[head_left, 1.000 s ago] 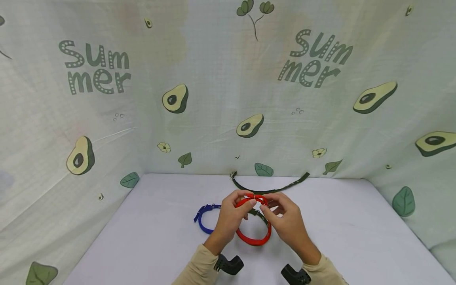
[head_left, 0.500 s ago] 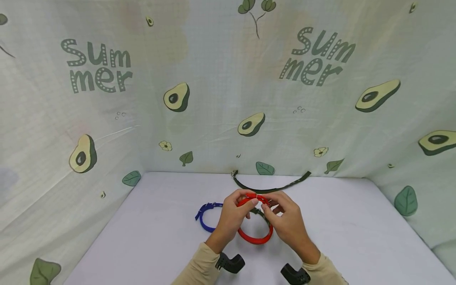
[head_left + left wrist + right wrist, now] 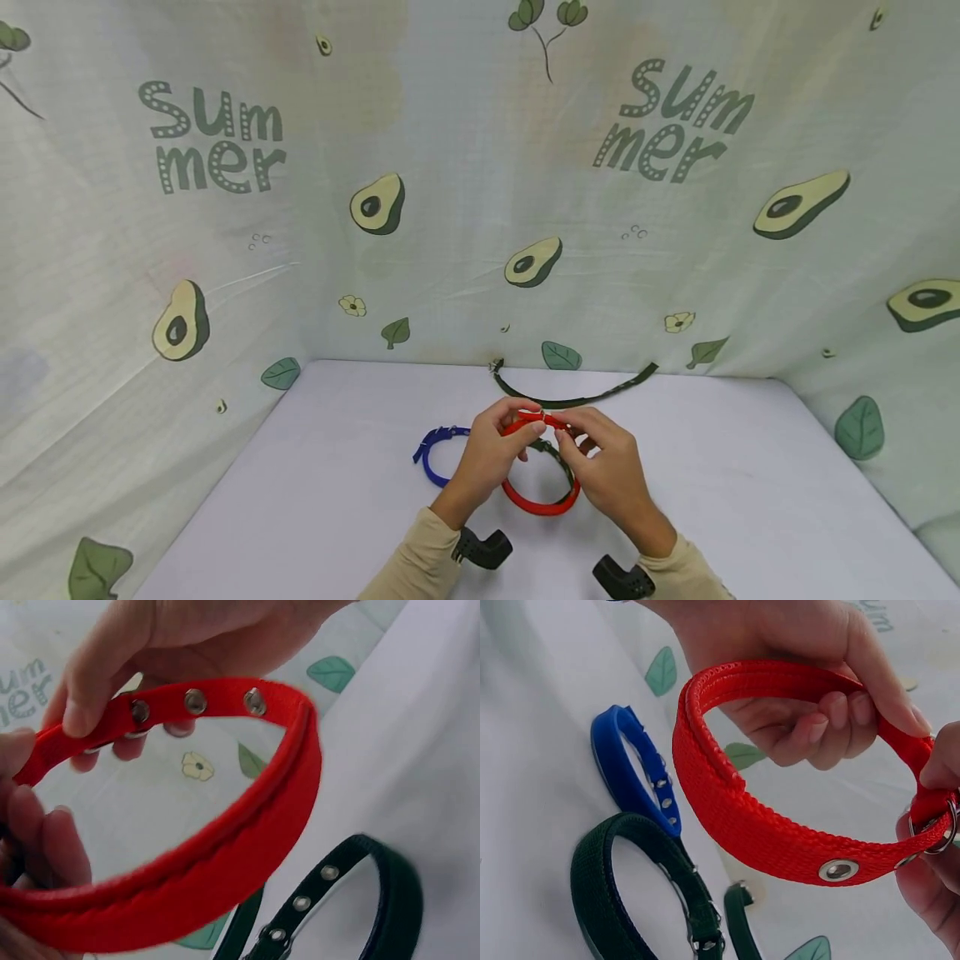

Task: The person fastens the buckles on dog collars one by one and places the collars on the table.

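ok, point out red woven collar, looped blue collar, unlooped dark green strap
Red woven collar [image 3: 769,844]: right wrist view, outer face of band.
Looped blue collar [image 3: 610,761]: right wrist view, outer side of band.
Unlooped dark green strap [image 3: 570,404]: head view, middle of its curve.

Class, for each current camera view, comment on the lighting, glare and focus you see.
Head view: soft, fairly even light across the white tabletop, no harsh glare; left wrist view: dimmer, with small glints on the metal eyelets of the red collar; right wrist view: the red collar's weave is crisp, but the background lettering looks soft.
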Demonstrator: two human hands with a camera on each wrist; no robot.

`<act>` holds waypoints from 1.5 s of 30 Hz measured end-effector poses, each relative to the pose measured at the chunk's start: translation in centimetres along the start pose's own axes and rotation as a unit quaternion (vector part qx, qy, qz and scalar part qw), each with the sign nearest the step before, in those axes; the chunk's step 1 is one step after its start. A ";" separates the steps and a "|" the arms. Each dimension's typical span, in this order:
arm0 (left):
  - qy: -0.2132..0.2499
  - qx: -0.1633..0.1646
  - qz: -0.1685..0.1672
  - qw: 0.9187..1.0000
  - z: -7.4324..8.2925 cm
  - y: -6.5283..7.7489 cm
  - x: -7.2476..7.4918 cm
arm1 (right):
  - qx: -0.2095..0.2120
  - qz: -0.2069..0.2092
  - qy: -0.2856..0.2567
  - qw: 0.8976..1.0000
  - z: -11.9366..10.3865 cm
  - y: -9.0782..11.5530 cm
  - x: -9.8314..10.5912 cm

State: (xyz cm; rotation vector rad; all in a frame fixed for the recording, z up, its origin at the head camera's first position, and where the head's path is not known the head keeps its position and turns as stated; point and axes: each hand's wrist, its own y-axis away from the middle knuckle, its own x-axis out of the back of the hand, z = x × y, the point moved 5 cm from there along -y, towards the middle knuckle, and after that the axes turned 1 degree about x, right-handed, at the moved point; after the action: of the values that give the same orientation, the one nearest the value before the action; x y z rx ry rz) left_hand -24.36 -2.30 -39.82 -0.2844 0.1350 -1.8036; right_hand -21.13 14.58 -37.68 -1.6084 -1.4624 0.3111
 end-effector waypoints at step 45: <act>-0.278 -0.146 0.023 0.949 -0.7 0.1 -0.2 | -0.183 -0.009 0.011 0.983 3.1 1.8 0.4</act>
State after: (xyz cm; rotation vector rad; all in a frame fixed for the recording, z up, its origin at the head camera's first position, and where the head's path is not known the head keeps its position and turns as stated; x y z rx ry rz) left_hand -24.41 -2.17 -40.52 -0.9784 0.0065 -1.5909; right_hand -21.98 16.51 -40.58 -1.8773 -1.5820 0.0102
